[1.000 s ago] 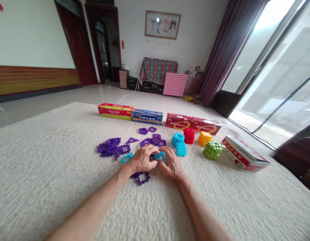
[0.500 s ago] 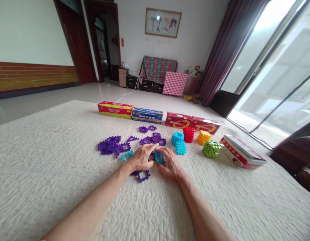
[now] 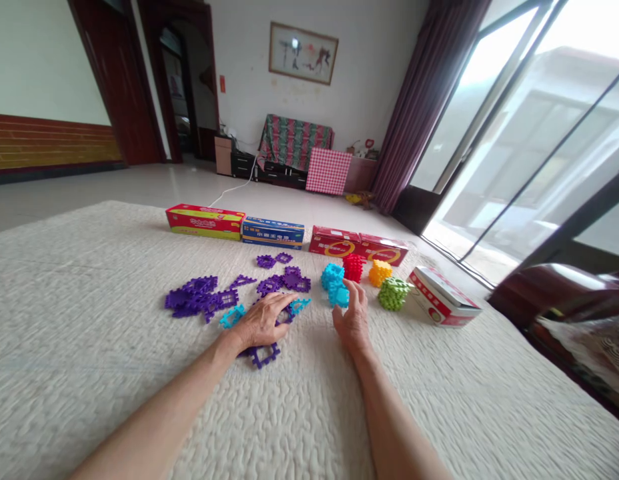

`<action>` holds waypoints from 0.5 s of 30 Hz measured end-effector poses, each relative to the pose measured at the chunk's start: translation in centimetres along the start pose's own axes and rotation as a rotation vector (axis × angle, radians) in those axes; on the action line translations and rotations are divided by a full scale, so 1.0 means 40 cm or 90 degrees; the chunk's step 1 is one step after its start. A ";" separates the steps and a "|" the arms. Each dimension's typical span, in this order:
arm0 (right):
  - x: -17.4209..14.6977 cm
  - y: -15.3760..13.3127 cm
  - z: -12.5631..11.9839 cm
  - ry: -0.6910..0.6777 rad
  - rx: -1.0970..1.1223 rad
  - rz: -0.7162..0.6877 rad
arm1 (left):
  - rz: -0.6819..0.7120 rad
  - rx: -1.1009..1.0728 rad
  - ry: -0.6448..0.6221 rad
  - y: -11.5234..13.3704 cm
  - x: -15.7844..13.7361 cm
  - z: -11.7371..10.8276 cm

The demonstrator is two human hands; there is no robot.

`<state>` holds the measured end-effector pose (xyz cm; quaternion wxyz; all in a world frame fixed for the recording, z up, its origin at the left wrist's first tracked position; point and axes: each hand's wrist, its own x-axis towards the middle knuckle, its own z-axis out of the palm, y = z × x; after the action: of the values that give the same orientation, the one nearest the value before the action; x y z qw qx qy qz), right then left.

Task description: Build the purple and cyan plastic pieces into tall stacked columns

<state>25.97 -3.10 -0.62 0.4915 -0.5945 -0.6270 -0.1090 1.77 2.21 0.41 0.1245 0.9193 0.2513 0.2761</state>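
Observation:
My left hand (image 3: 263,321) lies low over purple toothed plastic tiles, its fingers stretched forward and thumb apart. Just beyond its fingertips is a light blue tile (image 3: 300,306), and another light blue tile (image 3: 232,317) lies to its left. An open-framed purple tile (image 3: 265,355) shows below the palm. My right hand (image 3: 355,321) is beside a light blue toothed block (image 3: 338,295), fingers and thumb apart, with nothing visible between them. Against that block stands a second light blue block (image 3: 332,274). What lies under my left palm is hidden.
A purple tile pile (image 3: 192,296) lies left. Behind the blocks are red (image 3: 354,267), yellow (image 3: 380,273) and green (image 3: 393,293) ones. A white-red box (image 3: 442,297) stands right; a red-yellow box (image 3: 205,221), blue box (image 3: 273,233) and red boxes (image 3: 334,241) line the far edge.
My right hand has let go of a light blue tile near my left hand and moved right to the light blue blocks. The view has turned right.

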 end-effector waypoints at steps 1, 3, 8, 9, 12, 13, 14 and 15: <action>-0.003 0.014 -0.003 -0.011 -0.012 0.014 | 0.007 0.003 0.001 -0.001 0.001 0.001; -0.010 0.031 -0.006 -0.040 -0.018 0.029 | 0.013 0.006 0.004 -0.004 0.003 0.002; -0.012 0.039 -0.003 -0.081 -0.009 0.027 | 0.011 0.015 0.001 -0.005 0.004 0.006; -0.011 0.039 -0.002 -0.085 -0.010 0.025 | 0.010 0.016 -0.001 -0.004 0.004 0.005; -0.007 0.045 -0.001 -0.090 -0.013 0.015 | 0.009 0.015 -0.007 -0.001 0.004 0.001; -0.006 0.046 -0.001 -0.090 -0.012 0.011 | 0.009 0.014 -0.007 0.001 0.004 0.000; -0.006 0.048 -0.001 -0.088 -0.010 0.007 | 0.009 0.014 -0.007 0.002 0.004 -0.002; -0.006 0.049 -0.002 -0.085 -0.009 0.006 | 0.009 0.014 -0.006 0.003 0.004 -0.002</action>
<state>27.61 -2.78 -1.64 0.4446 -0.6066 -0.6552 -0.0711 1.86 2.20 0.60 0.1138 0.9238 0.2469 0.2697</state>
